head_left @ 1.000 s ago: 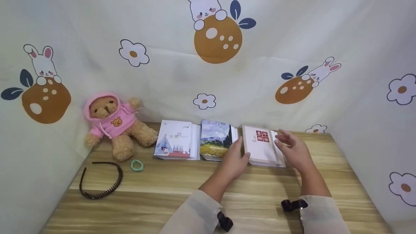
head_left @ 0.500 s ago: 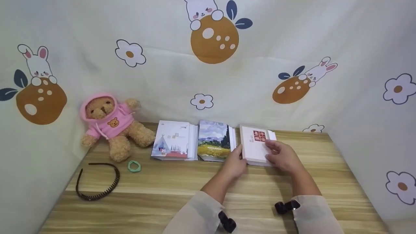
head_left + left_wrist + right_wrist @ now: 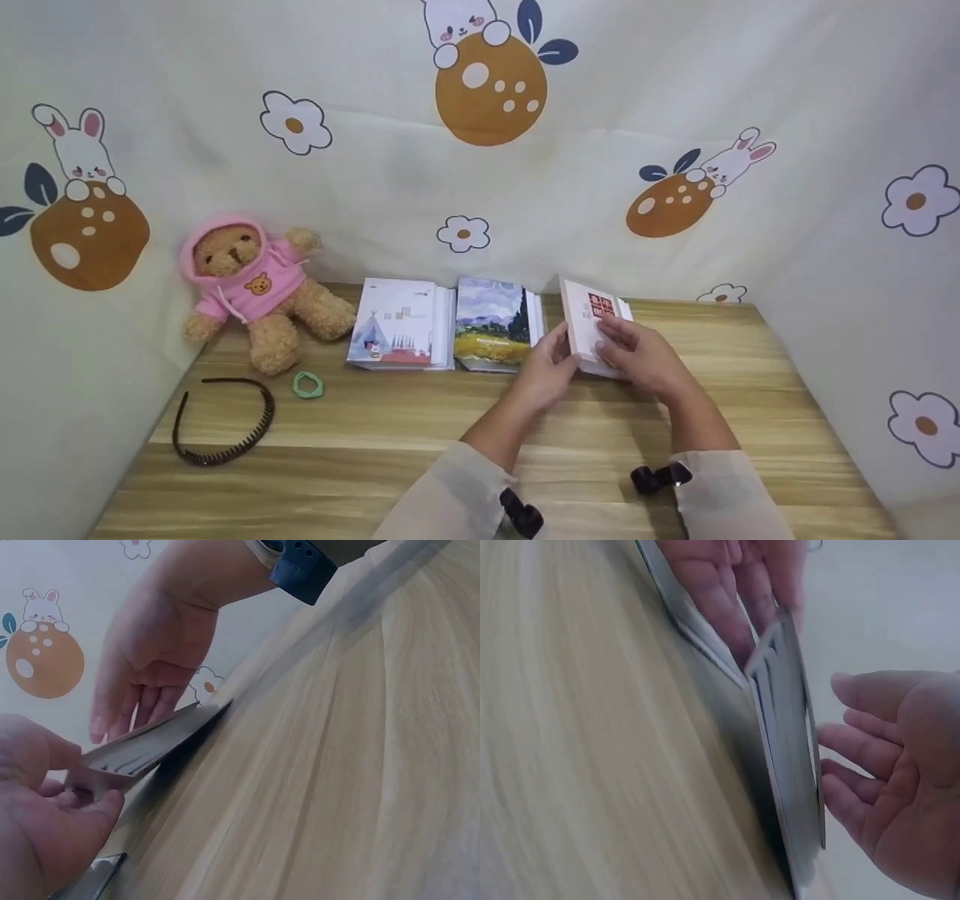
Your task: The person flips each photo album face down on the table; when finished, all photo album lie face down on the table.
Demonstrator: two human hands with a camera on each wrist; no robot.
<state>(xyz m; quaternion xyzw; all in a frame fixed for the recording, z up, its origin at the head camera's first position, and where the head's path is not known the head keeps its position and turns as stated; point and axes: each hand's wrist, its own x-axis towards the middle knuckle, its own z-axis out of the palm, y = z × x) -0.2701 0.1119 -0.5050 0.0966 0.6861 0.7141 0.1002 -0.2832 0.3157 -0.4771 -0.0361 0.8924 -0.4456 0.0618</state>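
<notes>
A pale photo album [image 3: 582,319] with red square characters on its cover is tilted, its left side raised off the table. My left hand [image 3: 546,369] grips its spine, thumb and fingers on either side, as the left wrist view shows of the album [image 3: 150,746]. Over the cover's right part lies my right hand [image 3: 643,358], fingers loosely bent. In the right wrist view, the right hand's fingertips [image 3: 832,736] are at the cover side of the album [image 3: 791,757]. Left of it stand a landscape-painting album [image 3: 491,322] and a white tent-picture album [image 3: 394,322].
A teddy bear [image 3: 259,289] in a pink hoodie leans at the back left. In front of it lie a dark toothed headband [image 3: 264,420] and a small green ring [image 3: 308,385]. A printed cloth [image 3: 360,187] hangs behind the wooden table [image 3: 360,465].
My right hand has moved left from beyond the album's right edge onto its cover. The left hand has taken hold of the spine and the album's left side has risen.
</notes>
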